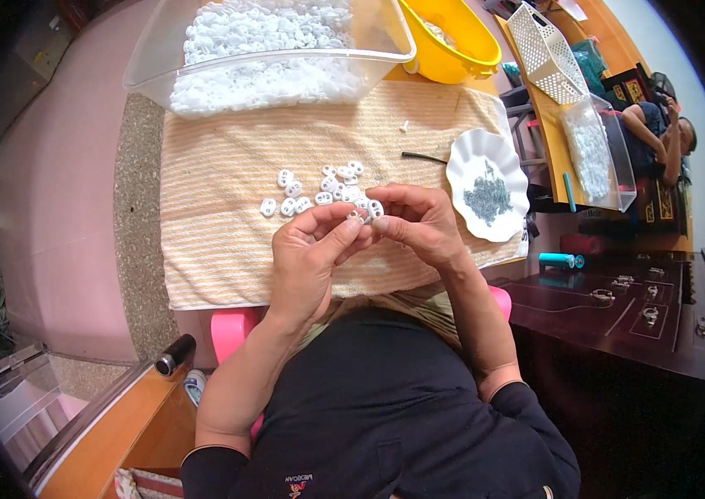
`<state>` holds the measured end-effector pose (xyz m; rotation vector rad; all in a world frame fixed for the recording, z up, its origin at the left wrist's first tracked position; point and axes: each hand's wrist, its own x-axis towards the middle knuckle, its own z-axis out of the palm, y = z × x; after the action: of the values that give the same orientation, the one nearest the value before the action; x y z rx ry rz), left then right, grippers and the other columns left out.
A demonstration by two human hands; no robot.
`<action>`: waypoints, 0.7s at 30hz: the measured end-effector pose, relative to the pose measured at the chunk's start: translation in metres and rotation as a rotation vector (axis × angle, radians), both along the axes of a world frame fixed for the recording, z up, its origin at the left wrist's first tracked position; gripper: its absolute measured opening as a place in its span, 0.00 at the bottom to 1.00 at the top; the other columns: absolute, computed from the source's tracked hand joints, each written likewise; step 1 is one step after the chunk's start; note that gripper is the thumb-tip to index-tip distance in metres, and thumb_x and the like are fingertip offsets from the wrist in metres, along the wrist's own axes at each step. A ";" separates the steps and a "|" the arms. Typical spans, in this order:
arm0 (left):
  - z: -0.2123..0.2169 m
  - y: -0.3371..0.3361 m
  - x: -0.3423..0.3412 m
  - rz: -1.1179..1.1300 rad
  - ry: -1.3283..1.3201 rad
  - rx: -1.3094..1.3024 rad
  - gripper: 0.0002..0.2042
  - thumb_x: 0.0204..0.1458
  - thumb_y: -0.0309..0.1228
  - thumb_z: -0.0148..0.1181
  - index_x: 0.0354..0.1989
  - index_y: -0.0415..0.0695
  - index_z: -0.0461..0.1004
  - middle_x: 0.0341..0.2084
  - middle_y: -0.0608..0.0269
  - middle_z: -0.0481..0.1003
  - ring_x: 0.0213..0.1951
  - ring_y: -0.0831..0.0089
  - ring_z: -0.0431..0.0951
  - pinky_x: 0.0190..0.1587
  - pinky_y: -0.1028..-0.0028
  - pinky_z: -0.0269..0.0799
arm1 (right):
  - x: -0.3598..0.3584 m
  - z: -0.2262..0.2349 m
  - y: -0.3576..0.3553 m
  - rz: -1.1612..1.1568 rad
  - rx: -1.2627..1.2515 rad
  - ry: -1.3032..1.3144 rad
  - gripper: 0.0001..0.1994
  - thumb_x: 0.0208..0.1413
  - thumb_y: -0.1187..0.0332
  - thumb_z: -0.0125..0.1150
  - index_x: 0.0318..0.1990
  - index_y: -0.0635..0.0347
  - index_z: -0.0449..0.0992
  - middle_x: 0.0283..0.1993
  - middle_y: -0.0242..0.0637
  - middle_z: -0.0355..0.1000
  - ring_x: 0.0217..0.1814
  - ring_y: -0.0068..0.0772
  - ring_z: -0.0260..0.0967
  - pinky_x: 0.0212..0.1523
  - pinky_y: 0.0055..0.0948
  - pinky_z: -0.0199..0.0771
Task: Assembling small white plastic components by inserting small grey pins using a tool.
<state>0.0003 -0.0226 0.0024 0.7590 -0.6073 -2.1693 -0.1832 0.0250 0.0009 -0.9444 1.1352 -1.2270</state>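
Note:
Both my hands meet over the striped cloth, fingertips nearly touching. Between the thumb and fingers of my left hand (312, 249) is a small white plastic piece (356, 215), mostly covered by the fingertips. My right hand (424, 226) pinches a white two-hole plastic piece (376, 209) resembling a cord lock, its oval face showing. Just beyond my fingers lies a loose group of similar white two-hole pieces (293, 190). To the right, a white scalloped plate (504, 152) carries a heap of tiny dark grey pieces (488, 198), too small to make out.
A clear plastic bin (381, 62) full of small white parts stands at the back, beside a yellow tub (452, 62). A black thin stick (424, 156) reaches the plate's edge. At right, another person (660, 137) sits near a second clear bin (621, 170).

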 end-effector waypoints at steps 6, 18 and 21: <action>0.001 0.000 0.001 -0.027 -0.022 0.004 0.09 0.54 0.21 0.60 0.43 0.32 0.74 0.34 0.55 0.78 0.34 0.73 0.80 0.41 0.75 0.79 | -0.002 -0.004 0.000 0.020 -0.038 0.014 0.17 0.55 0.76 0.62 0.53 0.69 0.72 0.41 0.37 0.76 0.40 0.23 0.75 0.41 0.22 0.78; 0.002 0.000 0.001 -0.043 -0.027 0.026 0.09 0.53 0.20 0.60 0.43 0.33 0.74 0.34 0.53 0.78 0.34 0.72 0.81 0.41 0.73 0.81 | -0.004 -0.007 0.000 0.047 -0.088 -0.062 0.17 0.55 0.79 0.61 0.53 0.70 0.72 0.45 0.36 0.73 0.43 0.23 0.73 0.44 0.23 0.77; 0.001 0.001 0.001 -0.053 -0.030 0.023 0.09 0.54 0.20 0.60 0.43 0.32 0.73 0.35 0.54 0.78 0.35 0.72 0.80 0.41 0.74 0.80 | -0.004 -0.005 0.000 0.054 -0.107 -0.085 0.17 0.55 0.80 0.61 0.53 0.70 0.72 0.45 0.37 0.73 0.44 0.24 0.73 0.45 0.24 0.77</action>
<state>0.0017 -0.0221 0.0038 0.7974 -0.6253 -2.2207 -0.1871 0.0249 -0.0046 -0.9875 0.9785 -1.2820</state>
